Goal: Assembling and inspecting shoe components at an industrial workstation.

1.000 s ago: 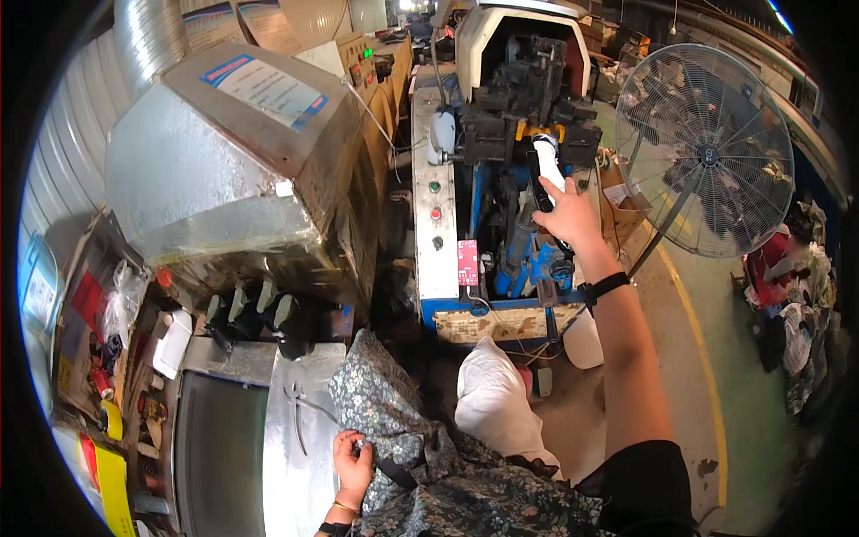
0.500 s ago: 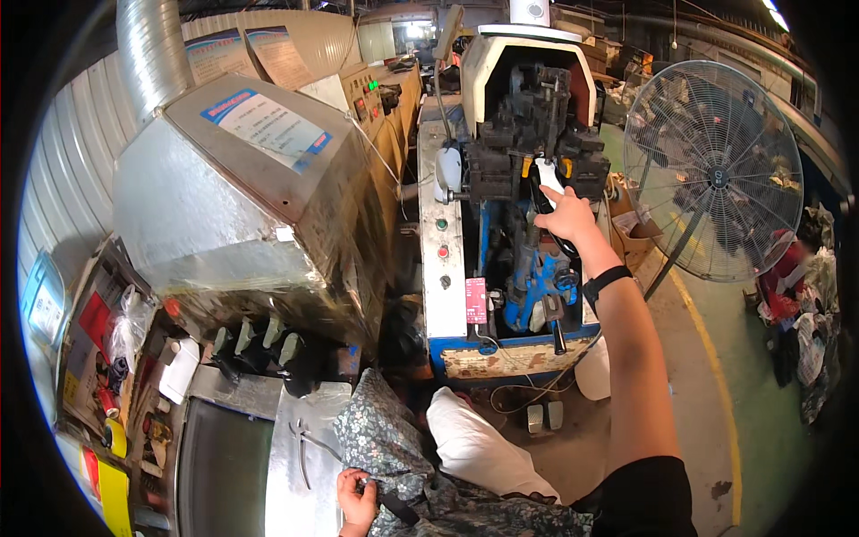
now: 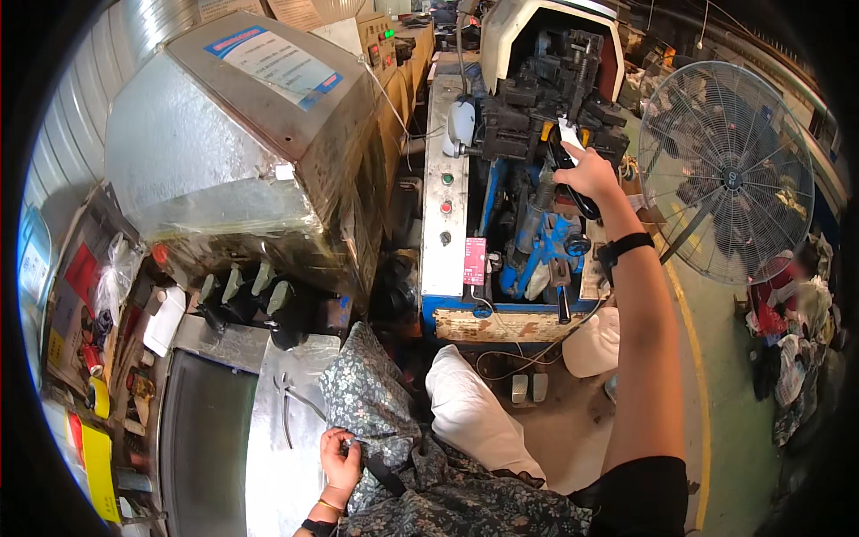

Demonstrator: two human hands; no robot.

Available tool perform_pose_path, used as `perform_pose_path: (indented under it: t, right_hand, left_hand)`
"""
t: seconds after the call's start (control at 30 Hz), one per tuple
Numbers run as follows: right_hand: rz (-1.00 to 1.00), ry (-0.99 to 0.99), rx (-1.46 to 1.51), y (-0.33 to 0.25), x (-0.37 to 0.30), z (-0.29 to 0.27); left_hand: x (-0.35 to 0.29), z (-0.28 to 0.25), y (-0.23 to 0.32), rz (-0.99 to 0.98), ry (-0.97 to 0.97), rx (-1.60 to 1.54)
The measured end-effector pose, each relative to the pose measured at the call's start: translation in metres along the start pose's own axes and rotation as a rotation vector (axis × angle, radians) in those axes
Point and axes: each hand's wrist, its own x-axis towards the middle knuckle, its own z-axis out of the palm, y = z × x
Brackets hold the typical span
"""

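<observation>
My right hand (image 3: 589, 176) reaches far forward to the machine and grips a black shoe with a white underside (image 3: 571, 141). Its index finger lies along the white part, and the thumb is at the left side. The shoe's far end sits among the dark clamps of the shoe machine (image 3: 537, 112), between two yellow pieces. Down by my lap, my left hand (image 3: 338, 458) is closed with curled fingers against the flowered apron (image 3: 369, 380). A small dark thing seems to be in its fingers, too hidden to name.
A large standing fan (image 3: 729, 179) is at the right. To the left, a metal-hooded unit (image 3: 215, 134) rises above several dark shoes (image 3: 284, 318) and a metal worktop (image 3: 282, 430). Red and green buttons (image 3: 446, 192) line the machine's white panel; foot pedals (image 3: 529, 388) stand below.
The head view has tilted down, so the surroundings sit higher in the picture. My right hand stays on the shoe at the clamps, and more of my left wrist shows.
</observation>
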Motion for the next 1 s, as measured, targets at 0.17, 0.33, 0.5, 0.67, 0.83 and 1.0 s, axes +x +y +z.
perform_pose_path:
  t: [0.17, 0.33, 0.5, 0.67, 0.83, 1.0]
  right_hand:
    - [0.025, 0.016, -0.007, 0.0, -0.003, 0.004]
    - [-0.011, 0.096, -0.013, -0.009, 0.0, 0.02]
    - [-0.093, 0.185, 0.004, 0.019, 0.007, 0.025]
    - [-0.028, 0.158, -0.069, -0.004, 0.008, 0.026]
    - [-0.14, -0.054, 0.232, 0.007, 0.05, 0.006]
    - [-0.115, -0.004, 0.229, 0.008, 0.05, 0.012]
  left_hand:
    - [-0.002, -0.004, -0.002, 0.04, -0.014, 0.001]
    - [-0.008, -0.007, 0.001, 0.047, 0.015, 0.047]
    - [0.003, -0.009, 0.002, 0.122, -0.01, 0.12]
    - [0.0, -0.013, 0.0, 0.045, 0.0, 0.096]
    - [-0.003, -0.013, -0.006, 0.024, -0.008, 0.088]
    - [-0.005, -0.014, -0.004, 0.008, -0.007, 0.065]
